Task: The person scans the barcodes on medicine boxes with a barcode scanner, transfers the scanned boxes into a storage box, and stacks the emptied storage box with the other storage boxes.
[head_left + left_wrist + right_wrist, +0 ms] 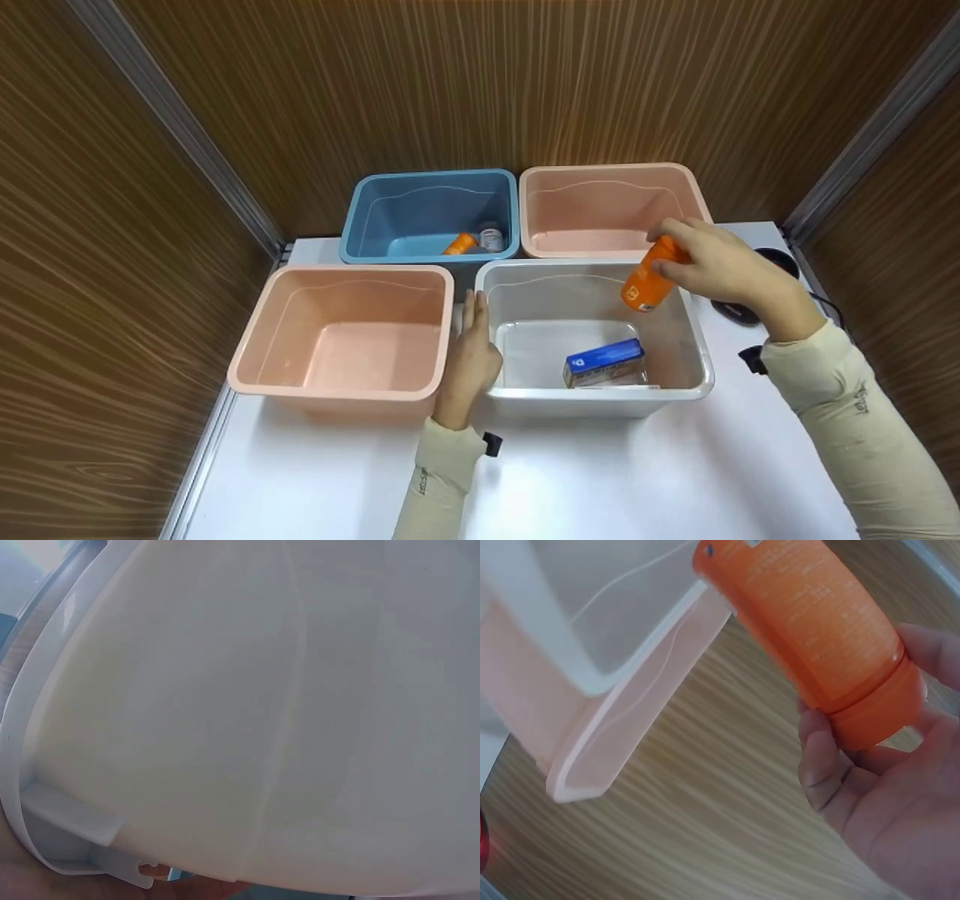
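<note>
Broadly, a white table [570, 480] carries four open tubs in two rows. Nearest on the right stands the white tub [600, 394], with a front peach tub [337, 391] to its left; behind them are a blue tub [405, 259] and a rear peach tub [592, 199]. The left hand [471, 364] lies along the white tub's left side, its visible fingers straight; whether it bears any weight, I cannot tell. The right hand [716, 259] is partly closed, thumb and fingers round the cap end of an orange bottle [646, 283]. Inside the white tub, a blue-and-white carton [604, 361] rests toward the front right. The bottle is held tilted above that tub's right side, its free end pointing down and leftward. It looks like stiff plastic, probably light and hard to break, though the smooth round wall may slip; the seam where cap meets body seems the surest place to hold, and the fingers are about there. Within the blue tub sit another orange container [460, 243], at a slant, and a white bottle [491, 238] beside it.
</note>
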